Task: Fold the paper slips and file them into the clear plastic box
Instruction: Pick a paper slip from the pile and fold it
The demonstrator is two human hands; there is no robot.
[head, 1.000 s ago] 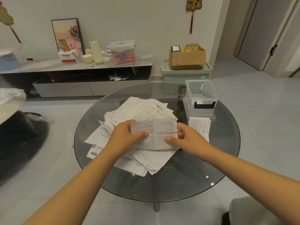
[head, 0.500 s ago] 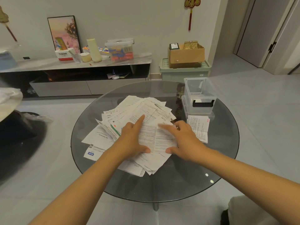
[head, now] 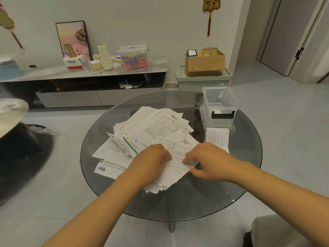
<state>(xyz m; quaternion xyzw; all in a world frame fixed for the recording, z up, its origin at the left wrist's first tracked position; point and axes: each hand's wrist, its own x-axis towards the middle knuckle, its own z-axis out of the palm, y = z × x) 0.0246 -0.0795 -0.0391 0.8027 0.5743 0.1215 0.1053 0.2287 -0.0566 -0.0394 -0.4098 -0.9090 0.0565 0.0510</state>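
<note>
A: Glass, dark and round: the table [head: 110, 177] carries a loose heap of paper slips [head: 156, 129], white with black print, spread across its middle.

B: Hands?

A: Both on the near edge of the heap. The left hand [head: 151, 161] lies knuckles-up with fingers curled down onto one slip [head: 179, 154] on top. The right hand [head: 208, 159] is on the same slip, forefinger and thumb reaching toward its near edge. Whether either truly pinches the paper or only presses it, cannot tell; the fingertips are hidden against the sheet.

B: The box?

A: Clear plastic box [head: 219, 106], far right of the table, lid off, standing upright, black handle on the near face. It looks to sit on a clear tray or lid; hard to be sure. Just in front of it, one folded slip [head: 217, 139] lies flat on the glass, apart from the heap.

B: Beyond the table?

A: A low cabinet [head: 85, 72] along the wall with a framed picture [head: 73, 38] and a storage tub [head: 133, 56]. Right of it, a cardboard carton [head: 204, 64] on a green bin [head: 203, 81].
</note>
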